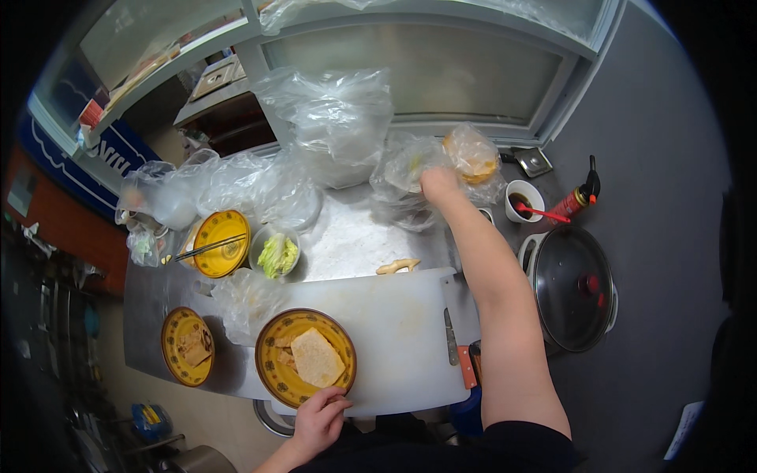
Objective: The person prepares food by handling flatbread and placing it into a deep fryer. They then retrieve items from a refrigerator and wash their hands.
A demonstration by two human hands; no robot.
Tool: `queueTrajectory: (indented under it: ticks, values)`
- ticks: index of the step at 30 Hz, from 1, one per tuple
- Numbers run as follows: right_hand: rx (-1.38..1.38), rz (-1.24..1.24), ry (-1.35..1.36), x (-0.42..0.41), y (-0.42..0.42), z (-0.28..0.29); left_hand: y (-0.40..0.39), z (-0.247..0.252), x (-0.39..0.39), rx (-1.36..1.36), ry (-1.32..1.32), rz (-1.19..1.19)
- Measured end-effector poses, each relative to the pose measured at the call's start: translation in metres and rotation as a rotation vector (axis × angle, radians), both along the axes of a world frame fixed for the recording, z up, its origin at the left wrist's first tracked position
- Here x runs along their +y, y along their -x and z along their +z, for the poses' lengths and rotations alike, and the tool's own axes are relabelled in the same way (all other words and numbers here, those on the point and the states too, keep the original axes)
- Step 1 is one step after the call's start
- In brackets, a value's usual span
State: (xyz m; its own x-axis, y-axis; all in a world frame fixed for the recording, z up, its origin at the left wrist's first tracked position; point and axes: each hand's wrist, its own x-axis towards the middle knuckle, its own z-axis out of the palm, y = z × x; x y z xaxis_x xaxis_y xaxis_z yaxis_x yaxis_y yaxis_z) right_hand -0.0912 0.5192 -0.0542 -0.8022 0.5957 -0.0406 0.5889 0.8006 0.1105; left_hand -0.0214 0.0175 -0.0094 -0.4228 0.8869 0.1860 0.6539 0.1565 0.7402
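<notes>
My right hand reaches to the back of the counter into a clear plastic bag; its fingertips are hidden, so what it grips is unclear. My left hand rests at the lower rim of a yellow patterned bowl, fingers bent against the edge. In that bowl lie a pale, flat, bread-like slab and smaller tan pieces. The bowl stands on the left part of a white cutting board. To its left, a second patterned bowl holds folded tan food.
Chopsticks lie across another yellow bowl, beside a container of lettuce. Ginger root is behind the board; a knife lies on its right edge. Rightward are a lidded pot, a cup and a torch canister.
</notes>
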Motion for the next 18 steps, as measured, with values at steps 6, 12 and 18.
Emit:
queueTrajectory:
  ticks: [6,12,18]
  values:
    - [0.092,0.029,-0.147,0.006,0.006,0.033,-0.003,-0.002,0.001,0.004,0.008,0.012]
    - [-0.026,0.085,-0.063,0.001,0.01,0.034,-0.006,-0.001,0.004,0.005,-0.008,-0.01]
    - [0.025,0.053,0.075,-0.015,-0.005,0.029,-0.002,0.001,-0.007,0.013,-0.034,-0.034]
